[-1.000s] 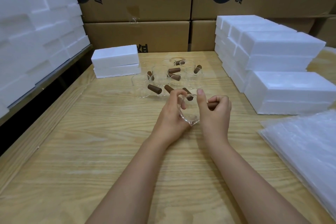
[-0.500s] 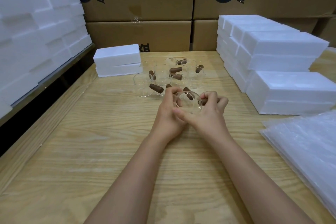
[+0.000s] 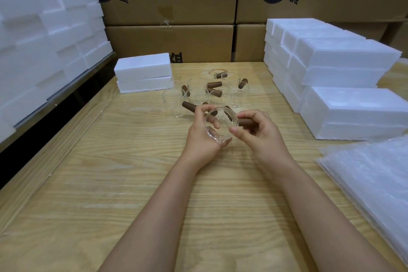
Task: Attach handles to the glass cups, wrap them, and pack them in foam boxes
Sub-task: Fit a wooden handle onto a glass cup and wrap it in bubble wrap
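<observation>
Head view: left hand (image 3: 202, 137) grips clear glass cup (image 3: 220, 127); right hand (image 3: 262, 137) pinches brown cylindrical handle (image 3: 246, 122) beside it. Handled cups (image 3: 198, 95) cluster just beyond both hands, white foam boxes (image 3: 353, 112) further right.

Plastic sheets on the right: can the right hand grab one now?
Probably not yet: the right hand grips the brown handle of the glass cup. Nothing blocks the way to the plastic sheets, though.

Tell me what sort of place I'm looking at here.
Probably a warehouse packing station: stacked brown cardboard cartons behind the pale wooden table, white foam boxes piled on both sides, and a batch of clear glass cups with brown cylindrical handles on it.
</observation>
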Available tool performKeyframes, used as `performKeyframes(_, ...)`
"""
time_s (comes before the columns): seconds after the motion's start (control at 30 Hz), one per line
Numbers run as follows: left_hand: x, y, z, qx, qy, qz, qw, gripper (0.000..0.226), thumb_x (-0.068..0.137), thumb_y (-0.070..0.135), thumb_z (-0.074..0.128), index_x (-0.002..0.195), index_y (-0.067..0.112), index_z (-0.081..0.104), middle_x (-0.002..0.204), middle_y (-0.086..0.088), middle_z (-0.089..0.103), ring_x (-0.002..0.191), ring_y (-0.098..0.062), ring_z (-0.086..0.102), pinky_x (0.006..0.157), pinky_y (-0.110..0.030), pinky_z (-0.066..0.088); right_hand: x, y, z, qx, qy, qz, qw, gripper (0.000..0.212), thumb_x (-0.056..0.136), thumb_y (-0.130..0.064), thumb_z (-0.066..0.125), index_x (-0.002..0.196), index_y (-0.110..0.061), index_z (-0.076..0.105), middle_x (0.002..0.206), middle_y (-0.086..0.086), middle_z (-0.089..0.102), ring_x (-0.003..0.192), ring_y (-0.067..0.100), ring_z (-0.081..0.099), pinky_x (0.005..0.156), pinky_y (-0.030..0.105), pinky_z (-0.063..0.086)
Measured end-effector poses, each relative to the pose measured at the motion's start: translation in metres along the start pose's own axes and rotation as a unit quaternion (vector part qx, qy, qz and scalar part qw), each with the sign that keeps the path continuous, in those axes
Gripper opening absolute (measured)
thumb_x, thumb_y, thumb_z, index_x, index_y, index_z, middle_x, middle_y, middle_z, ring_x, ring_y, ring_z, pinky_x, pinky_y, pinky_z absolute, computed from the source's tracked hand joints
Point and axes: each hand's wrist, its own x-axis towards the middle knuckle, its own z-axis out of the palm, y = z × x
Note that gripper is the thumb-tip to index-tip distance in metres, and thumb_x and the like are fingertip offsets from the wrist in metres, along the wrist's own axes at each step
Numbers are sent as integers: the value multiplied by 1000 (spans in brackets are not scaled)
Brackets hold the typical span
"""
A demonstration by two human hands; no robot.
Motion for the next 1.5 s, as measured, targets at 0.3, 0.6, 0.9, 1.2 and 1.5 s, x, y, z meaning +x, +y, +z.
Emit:
performKeyframes(0.3, -2, 3, 1, 39, -16, 36, 998, 68, 69, 2, 83, 105, 39, 40, 84, 5, 50, 51, 1, 43, 60, -20, 44, 2, 0, 11, 37, 117, 66, 990, 24, 80, -37, 71, 69, -21, 58, 75, -2, 49, 53, 1, 44, 59, 16, 36)
performKeyframes(0.6, -3, 3, 9, 132, -30, 75, 988, 70, 72, 17, 80, 101, 55, 29, 92, -2, 58, 76, -11, 57, 66, -27, 46, 0, -5, 18, -64, 163, 138, 975, 60, 53, -63, 76, 87, -19, 53, 102, -3, 44, 74, 0, 51, 62, 11, 37)
performKeyframes(0.9, 0, 0, 3, 88, 7, 38, 995, 66, 68, 5, 78, 105, 42, 37, 77, 8, 49, 57, 5, 48, 58, -9, 41, -7, -1, 18, -162, 64, 44, 984, 68, 55, -47, 81, 104, -27, 39, 113, -3, 27, 112, 9, 41, 77, -3, 31)
performKeyframes(1.2, 4, -4, 3, 22, 24, -3, 999, 67, 67, 2, 83, 114, 22, 40, 78, 6, 49, 53, -5, 46, 62, -31, 42, -4, -1, 5, 89, 70, -25, 993, 23, 84, -11, 58, 104, -22, 55, 95, 0, 64, 87, 3, 59, 79, 19, 47)
performKeyframes(1.5, -4, 8, 2, 19, 4, 15, 1000, 71, 68, 18, 87, 122, 27, 43, 94, 4, 60, 79, -12, 64, 74, -38, 57, 4, 0, -2, 173, 118, -38, 977, 20, 93, 3, 51, 102, -13, 60, 88, 9, 68, 80, 13, 65, 77, 23, 52)
